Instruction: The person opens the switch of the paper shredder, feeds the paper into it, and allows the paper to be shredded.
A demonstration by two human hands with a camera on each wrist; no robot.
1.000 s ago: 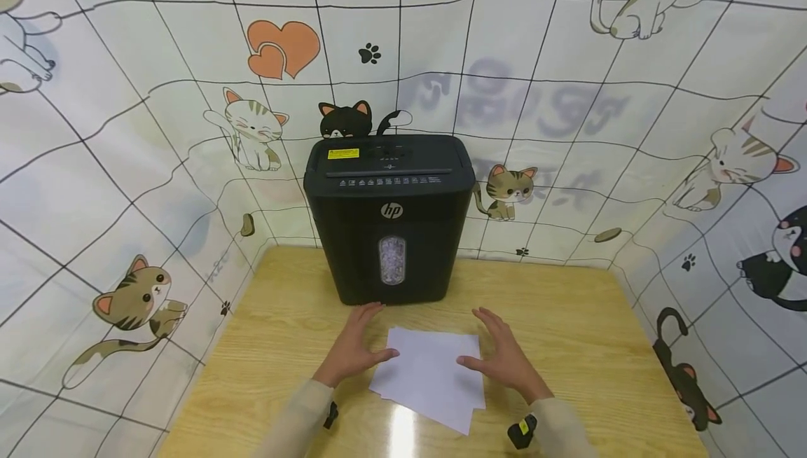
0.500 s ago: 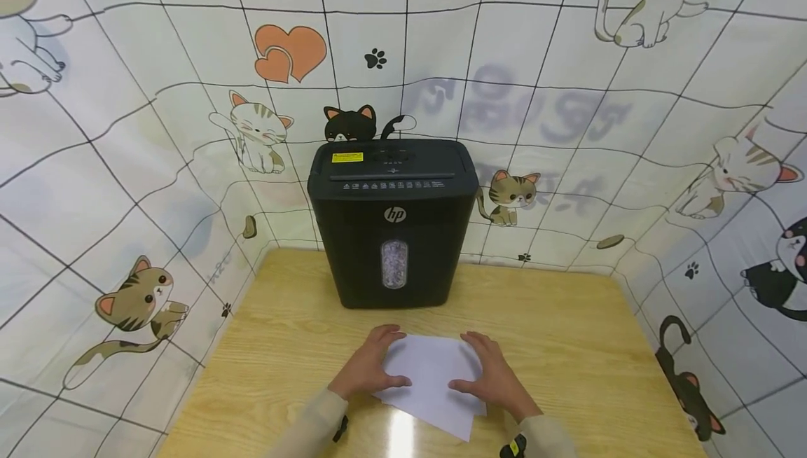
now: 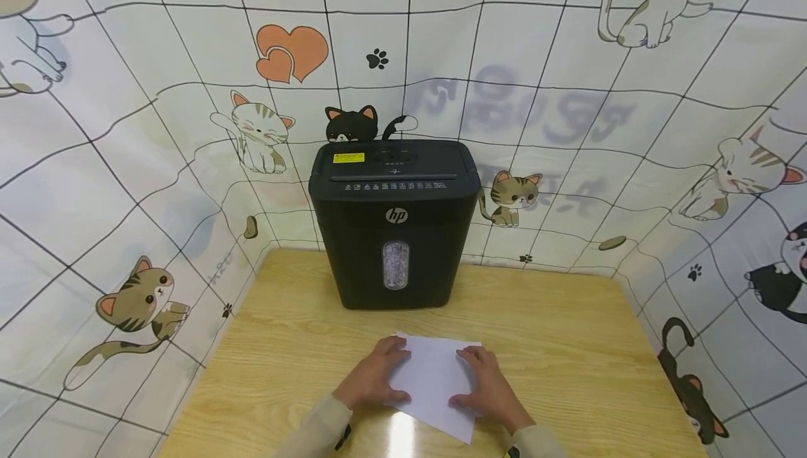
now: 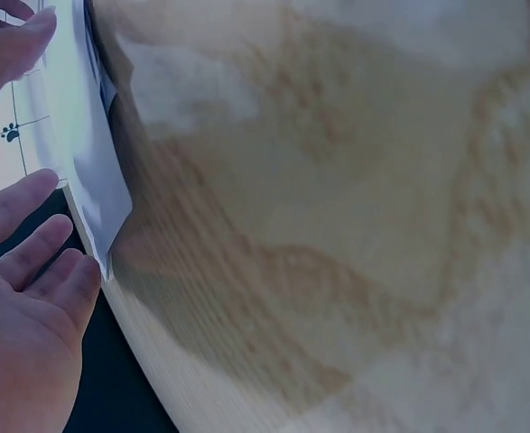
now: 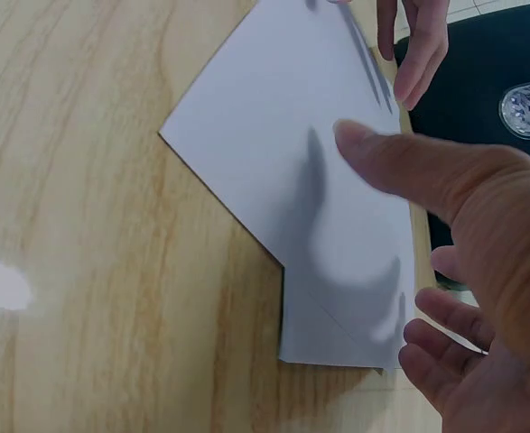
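A small pile of white paper sheets (image 3: 435,384) lies on the wooden table, its sheets turned at slightly different angles. My left hand (image 3: 375,377) is at the pile's left side, thumb and fingers spread and loosely bent. On the other side, my right hand (image 3: 490,386) is held the same way, its thumb over the paper. In the right wrist view the right thumb (image 5: 418,167) casts a shadow on the top sheet (image 5: 274,117). The left fingers (image 4: 52,271) are beside the paper edge (image 4: 93,180) in the left wrist view; whether they touch it I cannot tell.
Behind the paper stands a black HP shredder (image 3: 353,248) with a feed slot on top and a window showing shreds. Cloth walls (image 3: 542,45) printed with cats enclose the wooden table (image 3: 265,360) at the back and sides.
Both hands have come inward and nearer to me, from spread apart around the paper to close at its two sides. The pile looks a little narrower, its sheets more overlapped.
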